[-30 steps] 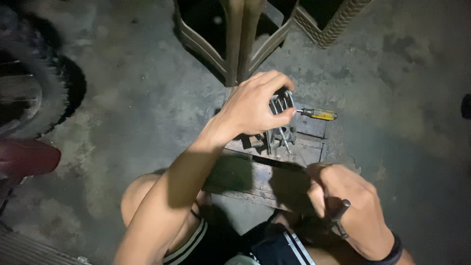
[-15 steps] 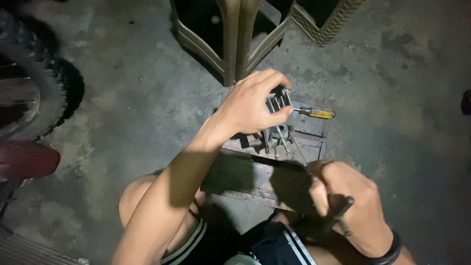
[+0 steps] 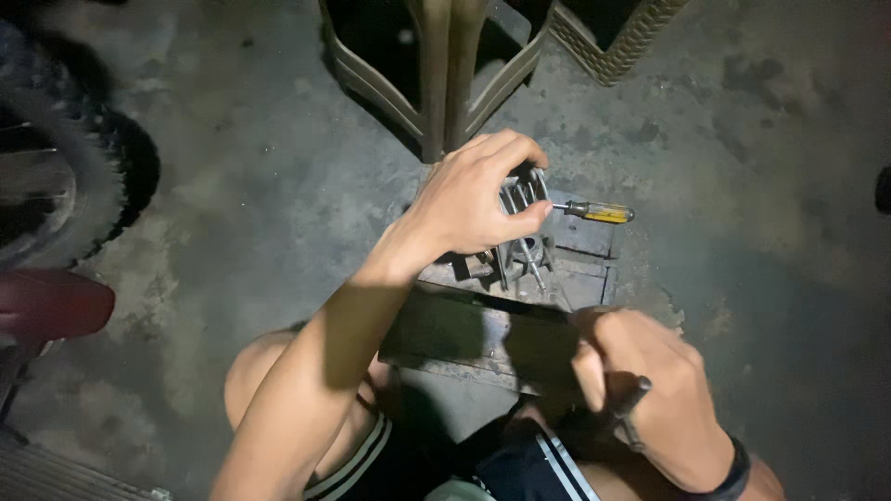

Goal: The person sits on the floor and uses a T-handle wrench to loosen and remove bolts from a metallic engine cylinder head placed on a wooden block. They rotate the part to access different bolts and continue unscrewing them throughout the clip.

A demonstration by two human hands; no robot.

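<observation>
My left hand (image 3: 478, 199) is closed around a finned grey metal engine part (image 3: 522, 197) held over an open metal toolbox (image 3: 575, 278). Several wrenches and sockets (image 3: 524, 260) lie in the toolbox's tray just under that hand. A screwdriver with a yellow handle (image 3: 599, 212) rests on the box's far edge, right beside my left fingertips. My right hand (image 3: 645, 394) sits lower right, near my knee, gripping a thin dark metal tool (image 3: 631, 408) whose end sticks out between the fingers.
A tan plastic stool (image 3: 445, 65) stands on the concrete floor just beyond the toolbox. A woven basket corner (image 3: 613, 46) is at the top right. A knobby motorcycle tyre (image 3: 83, 176) and a red part (image 3: 51, 301) are on the left.
My left hand has shifted slightly on the finned part. My right hand has moved a little with the dark tool.
</observation>
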